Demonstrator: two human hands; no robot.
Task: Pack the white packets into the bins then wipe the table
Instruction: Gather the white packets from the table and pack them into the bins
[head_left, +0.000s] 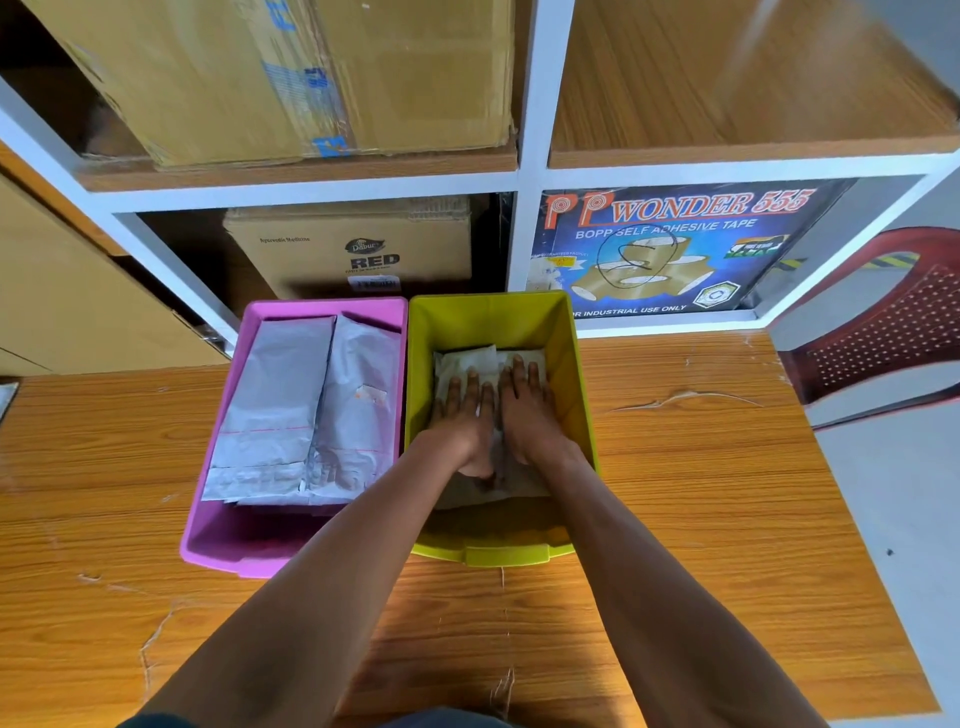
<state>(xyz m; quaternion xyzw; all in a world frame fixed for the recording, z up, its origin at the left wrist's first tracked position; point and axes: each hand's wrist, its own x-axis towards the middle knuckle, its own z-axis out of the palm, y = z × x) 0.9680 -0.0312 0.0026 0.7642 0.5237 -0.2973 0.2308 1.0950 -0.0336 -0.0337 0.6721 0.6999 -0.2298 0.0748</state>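
Two bins stand side by side on the wooden table (701, 467). The pink bin (208, 551) on the left holds several long white packets (306, 410) lying flat. The yellow-green bin (566, 332) on the right holds white packets (467, 361) at its bottom. My left hand (462, 415) and my right hand (527, 410) are both inside the yellow-green bin, palms down, fingers spread, lying flat on the packets there. Neither hand grips anything. The packets under my hands are partly hidden.
A white-framed shelf unit (530, 171) rises right behind the bins, holding cardboard boxes (358, 249) and a blue tape carton (675, 249). A red plastic chair (893, 322) stands at the right. The table's right edge drops to a grey floor.
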